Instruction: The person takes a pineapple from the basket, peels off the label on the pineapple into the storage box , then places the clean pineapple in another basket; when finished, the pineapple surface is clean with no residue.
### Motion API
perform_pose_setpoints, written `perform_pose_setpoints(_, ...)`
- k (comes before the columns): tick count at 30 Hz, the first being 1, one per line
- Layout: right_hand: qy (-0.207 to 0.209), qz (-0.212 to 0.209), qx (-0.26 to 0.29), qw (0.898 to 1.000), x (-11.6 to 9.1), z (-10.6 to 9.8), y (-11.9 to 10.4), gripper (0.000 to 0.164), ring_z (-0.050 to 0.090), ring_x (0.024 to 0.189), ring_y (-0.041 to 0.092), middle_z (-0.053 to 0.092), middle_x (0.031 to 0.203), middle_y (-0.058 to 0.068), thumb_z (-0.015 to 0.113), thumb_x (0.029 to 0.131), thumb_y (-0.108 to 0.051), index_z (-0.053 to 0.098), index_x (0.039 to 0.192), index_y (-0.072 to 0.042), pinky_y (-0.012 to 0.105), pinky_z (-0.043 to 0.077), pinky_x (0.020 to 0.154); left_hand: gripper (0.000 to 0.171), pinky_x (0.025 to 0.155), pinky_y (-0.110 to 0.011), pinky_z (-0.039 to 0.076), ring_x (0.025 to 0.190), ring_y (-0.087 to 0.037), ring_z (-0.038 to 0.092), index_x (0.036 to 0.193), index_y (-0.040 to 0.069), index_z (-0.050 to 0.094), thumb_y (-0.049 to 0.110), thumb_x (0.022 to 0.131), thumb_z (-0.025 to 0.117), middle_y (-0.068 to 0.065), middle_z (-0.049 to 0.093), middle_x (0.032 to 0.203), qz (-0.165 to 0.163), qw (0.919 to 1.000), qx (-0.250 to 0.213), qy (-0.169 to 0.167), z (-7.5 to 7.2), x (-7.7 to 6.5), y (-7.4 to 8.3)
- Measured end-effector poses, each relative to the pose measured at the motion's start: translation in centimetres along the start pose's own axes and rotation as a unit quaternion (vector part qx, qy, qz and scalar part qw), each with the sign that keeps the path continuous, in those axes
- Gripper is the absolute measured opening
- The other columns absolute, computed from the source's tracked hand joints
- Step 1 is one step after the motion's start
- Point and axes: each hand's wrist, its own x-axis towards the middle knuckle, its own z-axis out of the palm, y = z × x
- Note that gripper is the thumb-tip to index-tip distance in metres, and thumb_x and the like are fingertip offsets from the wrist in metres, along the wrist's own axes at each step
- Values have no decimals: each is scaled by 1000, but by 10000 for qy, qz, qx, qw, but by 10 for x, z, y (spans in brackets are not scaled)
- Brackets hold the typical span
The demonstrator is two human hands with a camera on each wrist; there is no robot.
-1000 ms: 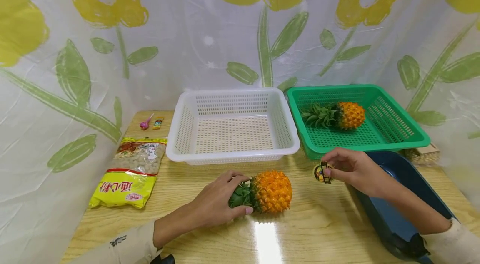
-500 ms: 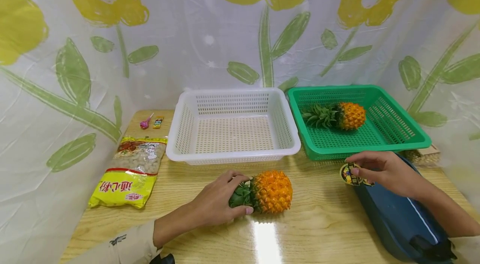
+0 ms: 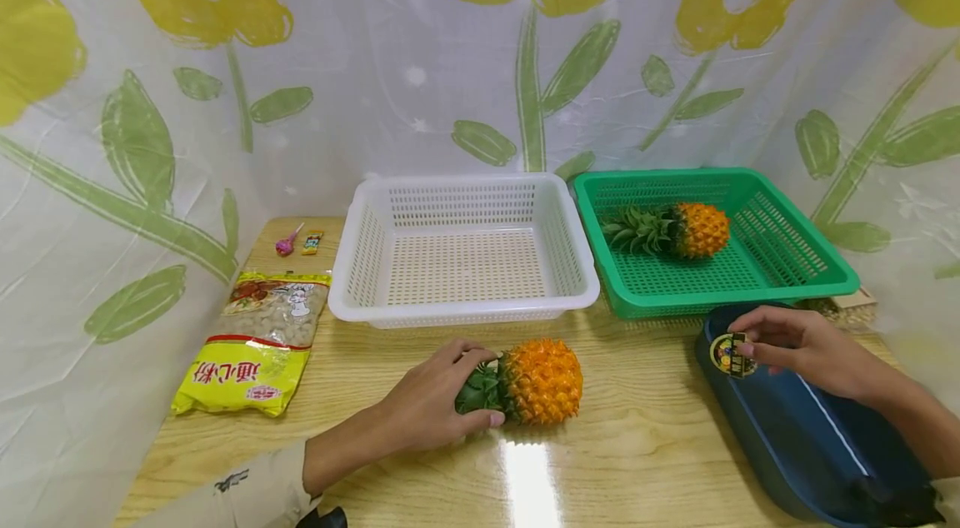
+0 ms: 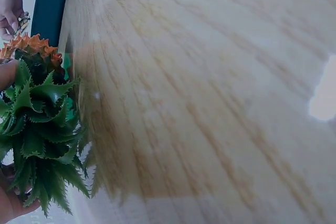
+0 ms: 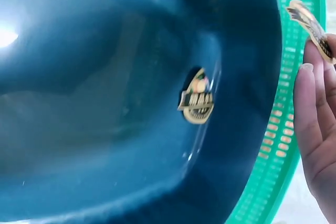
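My left hand (image 3: 437, 401) grips the green leafy crown of a small pineapple (image 3: 544, 382) lying on the table. In the left wrist view, the crown (image 4: 39, 124) fills the left edge, with fingers around it. My right hand (image 3: 810, 353) is over the far end of a dark blue basin (image 3: 757, 436). It pinches a round black-and-gold label (image 3: 731, 355) by the edge. The right wrist view shows this held label (image 5: 314, 30) at the fingertips, while a second label (image 5: 198, 98) lies inside the basin, near its end wall.
A white basket (image 3: 465, 313) stands at the back middle. Right of it, a green basket (image 3: 720, 295) holds another pineapple (image 3: 701, 230). At left lie a yellow bag of pasta (image 3: 251, 345), a lollipop (image 3: 287, 242) and a small wrapped sweet (image 3: 312, 242).
My right hand has moved right, from above the table to over the blue basin, carrying a label. The left hand keeps its grip on the pineapple's crown.
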Motion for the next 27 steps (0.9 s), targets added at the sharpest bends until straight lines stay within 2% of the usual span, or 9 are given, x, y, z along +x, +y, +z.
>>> perform_pose_setpoints(5, -198, 282, -37, 9994, -5, -10, 6, 24, 67, 77, 17, 70, 100, -7, 55, 102, -3, 58, 125, 0, 31, 53, 61, 75, 90, -49, 53, 122, -25, 57, 147, 24, 47, 63, 87, 68, -2, 46, 145, -91, 9999, -67, -33, 0, 0, 0)
perform_pose_setpoints(9, -725, 435, 210, 9962, -12, -18, 14, 23, 64, 78, 18, 69, 101, -5, 51, 104, -3, 57, 126, 1, 32, 52, 61, 75, 90, -49, 53, 122, -25, 56, 148, 25, 46, 63, 87, 68, -2, 46, 145, -91, 9999, -68, -68, 1, 0, -1)
perform_pose_setpoints(14, -1444, 536, 727, 9854, -17, -21, 28, 22, 62, 81, 17, 68, 103, -4, 46, 105, 0, 54, 124, 6, 33, 51, 60, 75, 91, -51, 53, 124, -25, 55, 149, 25, 45, 64, 88, 66, -2, 45, 145, -87, 9999, -47, -106, 0, 1, -1)
perform_pose_setpoints(17, -1742, 633, 997, 9776, -19, -20, 37, 21, 61, 79, 16, 68, 101, -3, 46, 105, 0, 53, 123, 8, 34, 48, 58, 76, 91, -51, 53, 124, -26, 55, 149, 24, 45, 63, 88, 67, -3, 45, 146, -83, 9999, -45, -94, 0, 0, -1)
perform_pose_setpoints(21, -2210, 663, 1445, 9622, -20, -19, 45, 22, 56, 76, 20, 66, 98, 2, 44, 104, 3, 51, 122, 14, 36, 43, 54, 77, 91, -51, 53, 124, -27, 55, 149, 24, 45, 63, 87, 68, -3, 44, 147, -98, 9999, -69, -89, 0, 0, 0)
perform_pose_setpoints(24, -2421, 668, 1559, 9553, -19, -16, 49, 21, 54, 73, 23, 64, 95, 6, 43, 104, 5, 51, 121, 14, 35, 42, 51, 76, 91, -51, 53, 125, -27, 55, 150, 24, 45, 62, 87, 68, -3, 44, 147, -112, 9998, -90, -110, 0, 0, -1)
perform_pose_setpoints(27, -2471, 710, 1468, 9552, -17, -14, 51, 21, 54, 69, 22, 62, 92, 6, 44, 103, 5, 53, 120, 13, 34, 43, 49, 76, 91, -52, 53, 125, -27, 55, 150, 25, 44, 62, 88, 68, -3, 44, 147, -127, 9997, -114, -149, 0, 0, -1)
